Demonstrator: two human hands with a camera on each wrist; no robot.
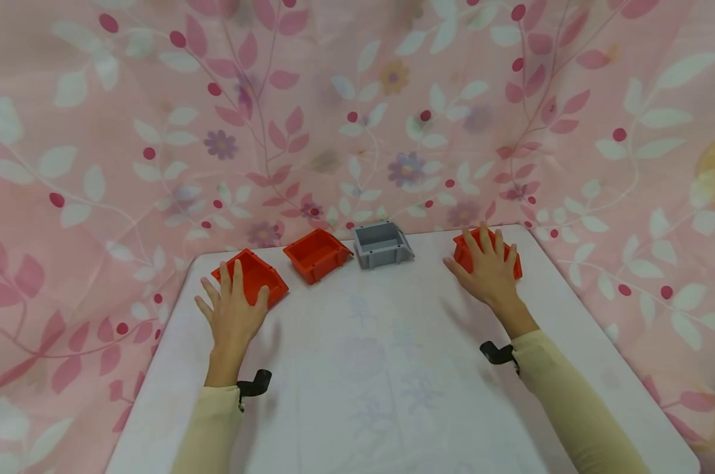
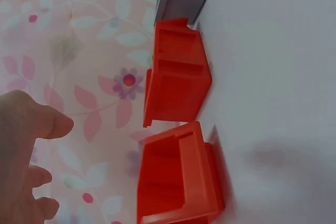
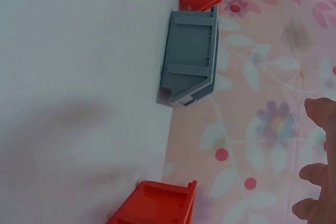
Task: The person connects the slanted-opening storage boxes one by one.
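Starting at the left, the left hand is hovering over the left red bin, fingers spread, pinching nothing; the wrist view is showing its thumb apart from the bins. That bin is sitting at a slant near the table's far edge. Next along, the 2nd red bin is angling its corner toward the grey bin, which is standing just beside it. Then comes a wider gap, and over on the right the right red bin is lying beneath the right hand, also spread and gripping nothing; whether it is touching the rim, I cannot tell. Progress? All 4 bins are standing in a loose row, so placing is looking done; straightening may be remaining, judging by those uneven angles.
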